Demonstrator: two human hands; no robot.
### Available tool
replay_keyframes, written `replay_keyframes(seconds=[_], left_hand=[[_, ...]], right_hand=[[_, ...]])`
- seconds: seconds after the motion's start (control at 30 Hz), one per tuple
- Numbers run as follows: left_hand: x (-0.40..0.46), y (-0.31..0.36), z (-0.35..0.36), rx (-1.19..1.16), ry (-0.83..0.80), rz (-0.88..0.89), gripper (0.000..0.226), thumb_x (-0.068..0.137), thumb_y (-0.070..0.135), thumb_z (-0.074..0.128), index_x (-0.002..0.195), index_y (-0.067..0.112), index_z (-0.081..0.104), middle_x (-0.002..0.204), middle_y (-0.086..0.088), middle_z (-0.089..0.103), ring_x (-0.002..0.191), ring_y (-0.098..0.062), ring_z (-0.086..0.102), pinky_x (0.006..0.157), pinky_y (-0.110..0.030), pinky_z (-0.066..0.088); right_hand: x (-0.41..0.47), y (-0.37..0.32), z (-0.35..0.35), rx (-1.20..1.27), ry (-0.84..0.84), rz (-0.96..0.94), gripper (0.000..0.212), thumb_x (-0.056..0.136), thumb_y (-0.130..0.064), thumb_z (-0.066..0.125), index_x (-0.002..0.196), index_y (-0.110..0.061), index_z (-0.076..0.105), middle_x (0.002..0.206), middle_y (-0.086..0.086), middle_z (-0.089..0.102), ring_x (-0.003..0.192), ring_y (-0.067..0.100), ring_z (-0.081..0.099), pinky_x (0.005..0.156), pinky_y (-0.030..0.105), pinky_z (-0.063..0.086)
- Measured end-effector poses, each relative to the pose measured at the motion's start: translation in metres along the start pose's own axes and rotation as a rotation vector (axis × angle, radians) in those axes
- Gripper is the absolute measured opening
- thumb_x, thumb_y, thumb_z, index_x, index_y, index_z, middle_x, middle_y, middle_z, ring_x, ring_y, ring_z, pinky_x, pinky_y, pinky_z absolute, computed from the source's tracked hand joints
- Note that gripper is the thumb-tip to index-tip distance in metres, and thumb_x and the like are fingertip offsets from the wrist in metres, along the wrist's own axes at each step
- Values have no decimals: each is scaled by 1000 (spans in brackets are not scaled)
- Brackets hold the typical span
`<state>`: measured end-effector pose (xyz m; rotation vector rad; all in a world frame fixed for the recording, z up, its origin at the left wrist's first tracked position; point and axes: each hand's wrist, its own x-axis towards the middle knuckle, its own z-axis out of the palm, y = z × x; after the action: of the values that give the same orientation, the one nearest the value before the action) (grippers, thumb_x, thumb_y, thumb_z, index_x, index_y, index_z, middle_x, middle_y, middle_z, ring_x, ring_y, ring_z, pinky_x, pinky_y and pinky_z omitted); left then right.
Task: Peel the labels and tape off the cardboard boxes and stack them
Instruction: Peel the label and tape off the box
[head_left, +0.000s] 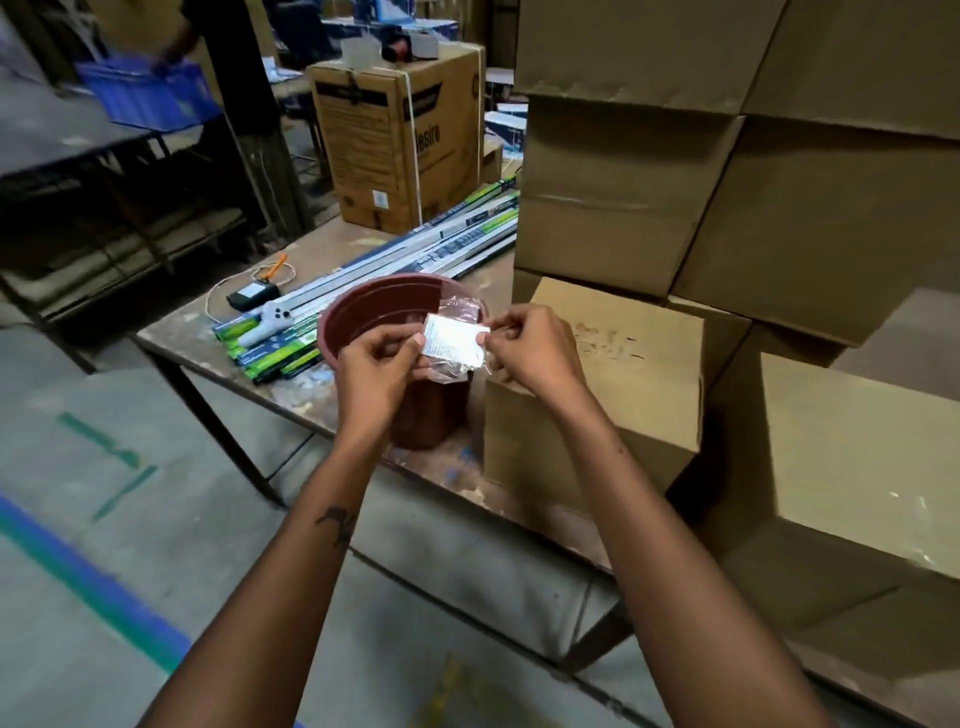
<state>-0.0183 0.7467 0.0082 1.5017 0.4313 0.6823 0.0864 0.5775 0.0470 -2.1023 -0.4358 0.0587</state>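
pinching the peeled label (455, 338) and its clear tape between both thumbs and fingers, left hand (375, 370) and right hand (530, 349) hold it right over the pot (363, 317), likely the scrap bin, with the stripped box (597, 395) just beside.

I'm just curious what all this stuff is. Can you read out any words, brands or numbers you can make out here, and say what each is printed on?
"esire": large letters on the side of the big printed carton; its first letter is hidden.
Other print on that carton: too blurred to read.
White label pinched between left hand and right hand: print too small.
Green-and-blue long packs: unreadable.
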Motion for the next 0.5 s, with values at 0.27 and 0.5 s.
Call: replay_keyframes(seconds=[0.27,0.5], left_hand=[[78,-11,-32,701,85,95,23,92,34,83,111,23,78,73,14,77,88,-11,75,86,-34,60],[109,-36,-41,1024,-38,61,20,101,47,67,106,32,80,100,-3,81,106,-33,72,96,-43,52]], right_hand=[[54,-24,71,-463,119,-34,18,83,-25,75,97,-29,85,103,-1,82,107,29,74,94,36,56],[71,-8,88,-539,145,-58,7,91,-31,73,91,-32,80,114,-2,76,118,27,64,104,39,42]])
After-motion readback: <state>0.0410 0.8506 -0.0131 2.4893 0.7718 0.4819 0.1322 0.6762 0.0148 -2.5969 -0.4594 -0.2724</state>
